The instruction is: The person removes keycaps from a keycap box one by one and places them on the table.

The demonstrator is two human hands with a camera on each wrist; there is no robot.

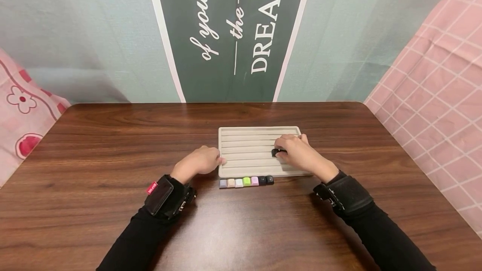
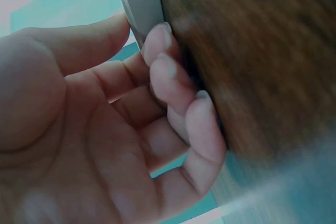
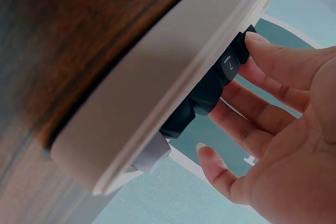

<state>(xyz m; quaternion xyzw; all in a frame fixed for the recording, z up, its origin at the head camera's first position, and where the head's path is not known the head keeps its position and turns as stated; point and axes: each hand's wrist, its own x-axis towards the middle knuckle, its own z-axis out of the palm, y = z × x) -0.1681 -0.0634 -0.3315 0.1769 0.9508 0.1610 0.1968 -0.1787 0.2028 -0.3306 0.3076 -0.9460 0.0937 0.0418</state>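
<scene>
A beige ridged tray (image 1: 244, 149) lies on the table. My left hand (image 1: 201, 160) grips its left edge, with the thumb on the rim and the fingers curled against the side wall in the left wrist view. Over the tray's right part, my right hand (image 1: 297, 152) holds a row of black keycaps (image 3: 207, 93), one marked 7. Its thumb presses one end of that row while fingers lie along the back. A grey-lavender keycap (image 3: 152, 154) sits at the row's other end, near the tray's rim. In the head view this hand hides most of the row.
Along the tray's front edge several loose keycaps stand in a line on the table, among them a green keycap (image 1: 246, 181) and a pink keycap (image 1: 255, 181). The brown wooden table (image 1: 113, 154) reaches back to a curtain (image 1: 94, 53) with a printed dark panel.
</scene>
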